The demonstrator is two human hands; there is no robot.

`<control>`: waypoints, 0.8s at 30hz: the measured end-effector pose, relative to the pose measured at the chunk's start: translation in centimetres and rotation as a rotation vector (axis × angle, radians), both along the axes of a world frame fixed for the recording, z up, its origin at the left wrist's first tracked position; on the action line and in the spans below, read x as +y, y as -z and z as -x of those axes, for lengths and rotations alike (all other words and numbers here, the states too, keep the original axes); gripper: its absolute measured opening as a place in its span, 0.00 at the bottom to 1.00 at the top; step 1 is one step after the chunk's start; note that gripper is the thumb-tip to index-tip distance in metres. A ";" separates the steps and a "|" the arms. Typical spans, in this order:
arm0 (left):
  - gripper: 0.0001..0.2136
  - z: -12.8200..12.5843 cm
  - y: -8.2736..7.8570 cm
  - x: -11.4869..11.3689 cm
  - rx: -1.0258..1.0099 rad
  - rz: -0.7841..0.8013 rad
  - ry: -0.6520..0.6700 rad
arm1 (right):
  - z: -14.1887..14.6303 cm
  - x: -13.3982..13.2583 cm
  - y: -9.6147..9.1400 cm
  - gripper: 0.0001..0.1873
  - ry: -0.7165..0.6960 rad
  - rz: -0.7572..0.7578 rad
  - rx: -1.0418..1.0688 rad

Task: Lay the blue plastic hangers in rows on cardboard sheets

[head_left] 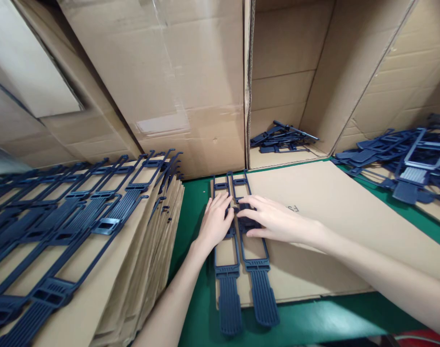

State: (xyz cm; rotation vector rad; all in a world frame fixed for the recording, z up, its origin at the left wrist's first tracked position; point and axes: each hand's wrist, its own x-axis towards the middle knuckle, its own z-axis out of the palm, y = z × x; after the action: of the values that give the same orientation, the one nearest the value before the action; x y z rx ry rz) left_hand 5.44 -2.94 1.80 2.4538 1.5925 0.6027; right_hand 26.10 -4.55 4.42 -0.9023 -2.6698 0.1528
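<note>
Two long dark blue plastic frame parts lie side by side on a flat cardboard sheet (332,226) on the green table. My left hand (214,224) rests, fingers stretched flat, on the left blue part (227,270). My right hand (274,219) lies flat with fingers spread on the right blue part (258,270). Both hands press near the parts' middle. Neither hand grips anything.
At left, a stack of cardboard sheets (140,270) carries rows of the same blue parts (78,207). Upright cardboard boxes (176,86) stand behind. An open box (288,72) holds a few blue parts (281,137). A loose pile of blue parts (404,161) lies at right.
</note>
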 end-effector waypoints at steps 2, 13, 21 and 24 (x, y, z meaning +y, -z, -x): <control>0.19 0.0 0.0 0.0 0.003 -0.002 -0.001 | -0.1 0.2 0.6 0.30 0.052 0.025 -0.011; 0.19 0.0 0.0 0.0 0.016 -0.014 -0.019 | -0.1 0.7 1.0 0.32 0.023 0.061 -0.031; 0.20 -0.1 -0.1 -0.1 0.020 -0.004 -0.055 | -0.1 1.2 1.3 0.31 -0.008 0.089 0.004; 0.20 -0.2 -0.2 -0.1 0.012 -0.004 -0.065 | -0.1 1.2 1.2 0.32 -0.005 0.084 -0.016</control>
State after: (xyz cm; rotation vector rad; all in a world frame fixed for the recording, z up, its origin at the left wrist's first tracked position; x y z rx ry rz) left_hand 5.60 -3.03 1.96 2.4211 1.6835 0.6020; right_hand 26.17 -3.32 3.19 -0.9258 -2.6986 0.2616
